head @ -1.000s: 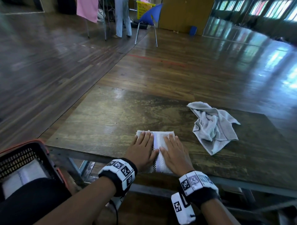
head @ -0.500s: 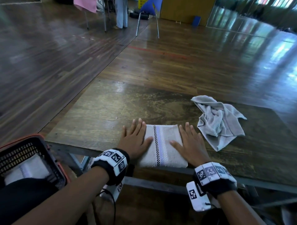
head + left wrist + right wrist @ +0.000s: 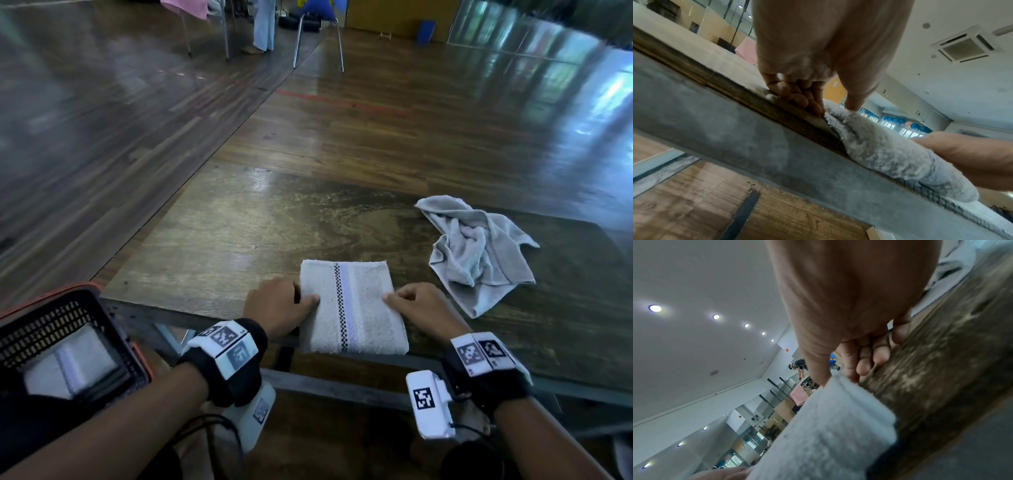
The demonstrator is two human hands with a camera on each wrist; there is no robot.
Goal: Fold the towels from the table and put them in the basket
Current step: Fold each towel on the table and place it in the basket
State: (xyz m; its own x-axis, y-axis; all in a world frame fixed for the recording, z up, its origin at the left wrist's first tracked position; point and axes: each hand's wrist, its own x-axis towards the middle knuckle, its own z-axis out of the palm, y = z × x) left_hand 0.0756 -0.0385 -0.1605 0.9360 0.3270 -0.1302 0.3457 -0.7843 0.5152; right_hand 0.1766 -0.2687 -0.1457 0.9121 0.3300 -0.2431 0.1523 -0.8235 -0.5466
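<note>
A folded white towel (image 3: 352, 305) with a checked stripe lies flat at the table's (image 3: 239, 233) near edge. My left hand (image 3: 306, 297) pinches its left edge, thumb on top and fingers curled against the side. My right hand (image 3: 394, 296) pinches the right edge the same way. The left wrist view shows the thumb pressing into the towel (image 3: 879, 149). In the right wrist view, fingers curl beside the towel (image 3: 828, 426). A crumpled grey towel (image 3: 479, 253) lies on the table to the right. The black basket (image 3: 44, 325) with an orange rim sits low at my left.
Inside the basket lies a folded white towel (image 3: 72, 366). The table's metal frame (image 3: 342, 387) runs below the near edge. Far off on the wooden floor stand a blue chair (image 3: 318, 31) and a person's legs (image 3: 263, 27).
My hands were pressing flat on the towel, then slid out to its two sides. Now the fingers have curled and the thumbs sit on top of the edges.
</note>
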